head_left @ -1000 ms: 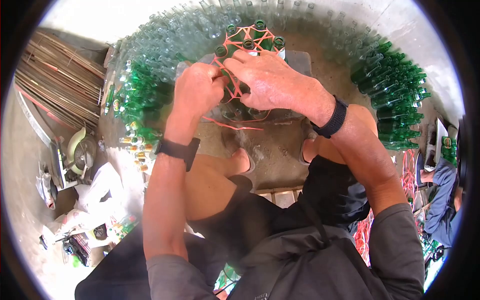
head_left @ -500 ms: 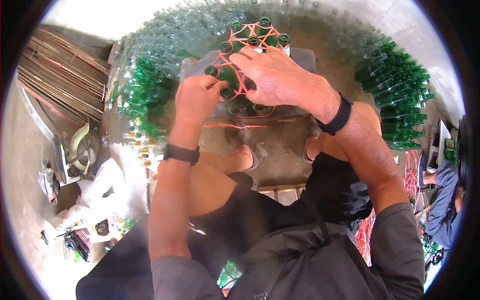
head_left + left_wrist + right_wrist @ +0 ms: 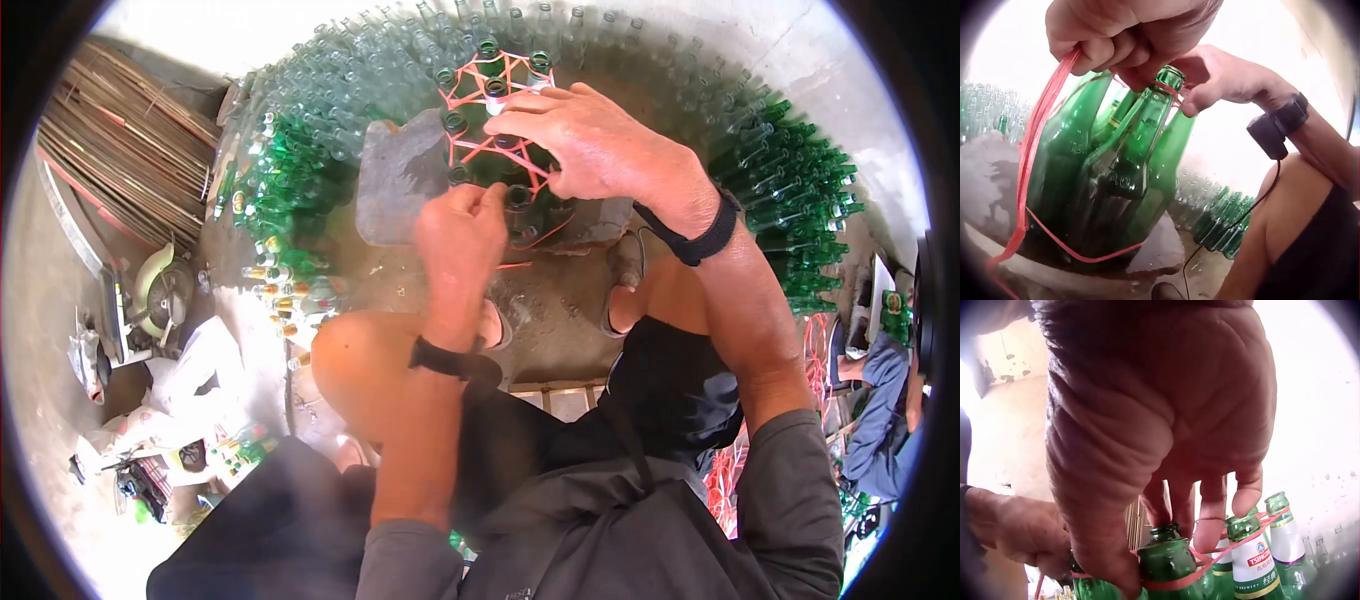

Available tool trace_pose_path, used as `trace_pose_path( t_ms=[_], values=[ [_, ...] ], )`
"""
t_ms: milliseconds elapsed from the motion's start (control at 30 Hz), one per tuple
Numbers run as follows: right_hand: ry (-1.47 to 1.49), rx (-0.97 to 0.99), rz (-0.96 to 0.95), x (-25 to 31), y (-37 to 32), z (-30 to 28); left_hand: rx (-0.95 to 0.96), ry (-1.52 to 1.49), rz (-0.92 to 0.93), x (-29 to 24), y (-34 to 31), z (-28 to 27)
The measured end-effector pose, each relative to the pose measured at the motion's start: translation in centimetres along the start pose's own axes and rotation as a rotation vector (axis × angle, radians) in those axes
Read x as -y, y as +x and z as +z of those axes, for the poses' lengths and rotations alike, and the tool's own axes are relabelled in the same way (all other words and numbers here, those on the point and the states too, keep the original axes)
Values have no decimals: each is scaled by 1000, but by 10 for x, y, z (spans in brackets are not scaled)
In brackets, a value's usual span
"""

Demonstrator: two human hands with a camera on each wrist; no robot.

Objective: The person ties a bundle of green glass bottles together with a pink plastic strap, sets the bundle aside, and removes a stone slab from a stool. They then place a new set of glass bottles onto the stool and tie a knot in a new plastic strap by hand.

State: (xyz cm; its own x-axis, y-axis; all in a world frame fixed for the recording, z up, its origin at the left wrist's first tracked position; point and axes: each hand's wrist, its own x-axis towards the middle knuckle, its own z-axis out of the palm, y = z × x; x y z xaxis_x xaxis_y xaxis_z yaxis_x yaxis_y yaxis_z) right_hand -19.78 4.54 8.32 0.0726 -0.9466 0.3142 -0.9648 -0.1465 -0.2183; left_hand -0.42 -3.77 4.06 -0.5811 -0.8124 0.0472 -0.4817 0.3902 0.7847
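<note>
Green glass bottles stand bundled together, with pink plastic twine laced in a web around their necks. My left hand is curled at the near side of the bundle and grips the twine, which hangs as a flat strand below the fist in the left wrist view. Another loop crosses low around the bottles. My right hand reaches over the bundle from the right, fingers and thumb around a neck near the twine. In the right wrist view a bottle with a white label stands beside its fingers.
A grey slab lies under the bundle. Clear bottles crowd the back and left, and green bottles line the right. Long thin rods are stacked at far left. A tangle of pink twine lies at lower right, near another person's leg.
My left hand has moved right and nearer, from the bundle's left side to its near side. The right hand has shifted slightly right, and the bundle has turned a little.
</note>
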Motion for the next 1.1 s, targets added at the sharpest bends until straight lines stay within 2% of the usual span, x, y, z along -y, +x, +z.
trace_pose_path(
  t_ms=[67,133,200,233,333,367,433,533,667,733,767,833,900,1000,1067,1100],
  values=[
    [7,2,-6,-3,-2,-5,-95,-186,-1,-6,-11,14],
    [-25,52,20,-4,-5,-10,-79,-236,-11,-10,-21,23],
    [-29,49,20,-6,-7,-7,-131,-361,21,-10,-28,32],
    [-28,44,24,-8,-8,-5,-170,-376,102,-7,-31,37],
    [-48,50,30,-8,-11,-4,-234,-459,87,-3,-40,40],
    [-50,54,29,-8,-12,-3,-235,-463,85,-1,-43,39],
    [-7,70,46,-8,-11,-3,-209,-442,-33,0,-46,31],
    [49,98,41,-11,-9,-5,-188,-391,28,15,-47,27],
    [54,141,36,-13,-9,-4,-131,-462,23,29,-42,29],
    [52,-16,6,-11,-9,-3,-36,-662,-51,33,-37,29],
    [97,-59,-16,-8,-8,-3,-40,-666,-52,34,-35,30],
    [166,-81,-93,-3,0,-5,-22,-779,-289,28,-33,29],
    [234,-106,-168,7,7,-3,-45,-765,-336,19,-31,28],
    [207,-64,-126,25,13,0,-77,-732,-404,10,-28,29],
    [127,328,-4,28,22,-8,-89,-718,-427,10,-27,30],
    [126,332,-6,26,24,-7,-85,-742,-461,12,-25,31]
  ],
)
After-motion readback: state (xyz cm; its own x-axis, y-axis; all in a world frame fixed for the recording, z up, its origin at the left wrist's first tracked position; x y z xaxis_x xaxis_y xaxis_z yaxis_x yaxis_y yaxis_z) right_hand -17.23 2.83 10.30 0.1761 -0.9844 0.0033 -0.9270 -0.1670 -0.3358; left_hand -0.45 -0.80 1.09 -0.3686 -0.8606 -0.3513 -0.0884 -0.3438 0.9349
